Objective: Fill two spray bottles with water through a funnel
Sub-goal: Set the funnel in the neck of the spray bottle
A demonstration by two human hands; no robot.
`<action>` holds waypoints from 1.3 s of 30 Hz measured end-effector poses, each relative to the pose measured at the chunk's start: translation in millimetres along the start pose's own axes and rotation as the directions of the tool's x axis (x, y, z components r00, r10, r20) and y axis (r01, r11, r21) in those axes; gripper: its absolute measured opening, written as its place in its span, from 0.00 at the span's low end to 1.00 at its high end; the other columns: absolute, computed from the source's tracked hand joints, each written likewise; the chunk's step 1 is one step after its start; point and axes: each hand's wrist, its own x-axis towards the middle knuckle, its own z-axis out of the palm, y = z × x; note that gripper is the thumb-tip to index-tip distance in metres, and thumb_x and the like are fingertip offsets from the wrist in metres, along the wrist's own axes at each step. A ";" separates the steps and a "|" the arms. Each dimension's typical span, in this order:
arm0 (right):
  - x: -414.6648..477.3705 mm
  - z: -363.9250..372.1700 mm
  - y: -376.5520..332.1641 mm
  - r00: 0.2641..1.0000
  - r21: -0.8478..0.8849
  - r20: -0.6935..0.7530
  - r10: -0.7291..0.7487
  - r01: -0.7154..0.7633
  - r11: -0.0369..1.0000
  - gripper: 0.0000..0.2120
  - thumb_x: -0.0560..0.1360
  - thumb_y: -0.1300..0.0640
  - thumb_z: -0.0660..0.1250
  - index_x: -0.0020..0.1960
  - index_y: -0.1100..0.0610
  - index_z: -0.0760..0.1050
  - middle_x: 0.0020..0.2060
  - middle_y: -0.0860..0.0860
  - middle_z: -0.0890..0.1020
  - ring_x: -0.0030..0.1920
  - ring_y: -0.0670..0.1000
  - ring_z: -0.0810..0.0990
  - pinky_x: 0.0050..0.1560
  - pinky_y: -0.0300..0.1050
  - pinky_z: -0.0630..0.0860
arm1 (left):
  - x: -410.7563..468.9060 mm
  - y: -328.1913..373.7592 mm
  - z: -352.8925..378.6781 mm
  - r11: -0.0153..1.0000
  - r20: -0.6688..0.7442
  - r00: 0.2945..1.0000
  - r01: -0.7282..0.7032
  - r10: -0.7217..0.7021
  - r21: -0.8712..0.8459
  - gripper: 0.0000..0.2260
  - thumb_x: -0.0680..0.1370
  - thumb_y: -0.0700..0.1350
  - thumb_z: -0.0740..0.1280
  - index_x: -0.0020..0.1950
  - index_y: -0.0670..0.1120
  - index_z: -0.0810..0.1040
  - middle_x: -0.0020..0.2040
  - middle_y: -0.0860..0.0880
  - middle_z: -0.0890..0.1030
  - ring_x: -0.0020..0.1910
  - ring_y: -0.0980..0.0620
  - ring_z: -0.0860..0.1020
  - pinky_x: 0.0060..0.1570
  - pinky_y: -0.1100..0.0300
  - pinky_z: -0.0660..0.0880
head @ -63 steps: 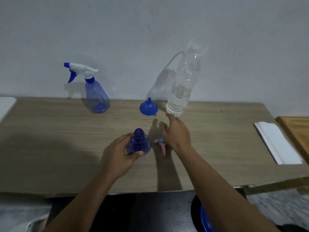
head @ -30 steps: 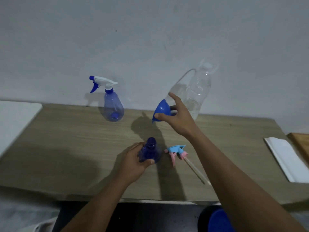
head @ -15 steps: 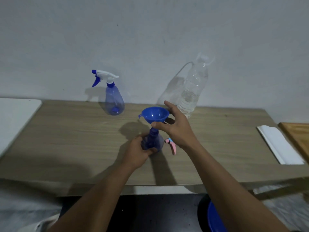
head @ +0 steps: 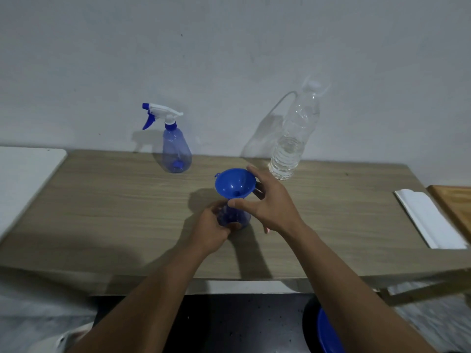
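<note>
A small blue spray bottle (head: 242, 218) without its head stands mid-table, and my left hand (head: 211, 229) grips its body. A blue funnel (head: 234, 184) sits upright in the bottle's neck. My right hand (head: 271, 205) holds the funnel's rim between thumb and fingers. The removed pink and blue spray head is almost hidden behind my right hand. A second blue spray bottle (head: 175, 151) with a white and blue trigger head stands at the back left. A clear plastic water bottle (head: 293, 146), partly filled, stands at the back by the wall.
The wooden table (head: 114, 212) runs against a grey wall. A white folded cloth (head: 428, 220) lies at the right, beside a brown wooden board (head: 456, 207). A white surface (head: 23, 174) adjoins the table's left end. A blue basin (head: 326, 335) sits below the front edge.
My right hand left the spray head on the table, picked up the funnel from the back, turned it spout down and set it into the bottle that my left hand holds.
</note>
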 end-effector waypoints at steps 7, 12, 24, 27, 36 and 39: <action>1.6 -1.3 -3.8 1.000 -0.155 0.009 -0.023 0.024 0.988 0.47 0.64 0.42 0.80 0.77 0.56 0.67 0.66 0.47 0.74 0.65 0.48 0.76 0.64 0.46 0.78 | -5.4 9.3 -0.7 1.000 0.014 1.000 -0.001 0.001 -0.003 0.26 0.69 0.32 0.77 0.56 0.60 0.76 0.48 0.61 0.83 0.45 0.70 0.80 0.42 0.76 0.73; 0.3 -2.5 -6.4 1.000 -0.177 0.000 0.001 -0.001 0.984 0.48 0.62 0.38 0.79 0.77 0.54 0.67 0.68 0.48 0.75 0.65 0.49 0.77 0.65 0.49 0.77 | -11.0 15.4 0.5 0.996 0.016 0.999 0.051 -0.052 0.068 0.26 0.72 0.37 0.77 0.65 0.52 0.72 0.51 0.54 0.82 0.48 0.58 0.81 0.43 0.68 0.74; 1.6 -0.7 -5.4 1.000 -0.220 -0.015 -0.012 0.008 0.975 0.48 0.65 0.39 0.79 0.77 0.56 0.65 0.69 0.50 0.75 0.68 0.50 0.75 0.68 0.53 0.74 | -10.5 12.4 3.6 0.994 -0.025 0.999 0.025 -0.022 0.110 0.24 0.71 0.38 0.76 0.56 0.64 0.74 0.50 0.56 0.83 0.47 0.58 0.82 0.47 0.60 0.77; 1.2 -0.8 -3.2 1.000 -0.223 -0.003 -0.015 0.014 0.975 0.49 0.65 0.37 0.78 0.78 0.56 0.64 0.70 0.50 0.74 0.69 0.50 0.74 0.68 0.53 0.74 | -10.3 11.7 3.4 0.992 -0.036 0.999 0.024 -0.020 0.125 0.25 0.71 0.39 0.75 0.52 0.69 0.73 0.47 0.61 0.83 0.46 0.62 0.82 0.43 0.67 0.74; 3.6 -29.0 4.6 0.988 -0.144 -0.151 -0.017 -0.005 0.990 0.38 0.72 0.30 0.66 0.76 0.45 0.65 0.72 0.45 0.71 0.69 0.46 0.72 0.59 0.42 0.78 | -56.0 17.7 19.3 0.927 -0.371 0.917 0.004 0.146 0.375 0.19 0.70 0.43 0.77 0.58 0.46 0.75 0.54 0.50 0.75 0.53 0.50 0.74 0.43 0.68 0.63; 15.8 -58.6 9.0 0.966 -0.209 -0.252 -0.062 0.009 0.978 0.34 0.76 0.34 0.65 0.76 0.48 0.65 0.71 0.48 0.71 0.69 0.47 0.73 0.66 0.46 0.73 | -72.8 20.1 48.0 0.919 -0.360 0.900 -0.100 0.247 0.380 0.16 0.69 0.39 0.78 0.49 0.48 0.73 0.47 0.52 0.74 0.44 0.55 0.71 0.41 0.68 0.63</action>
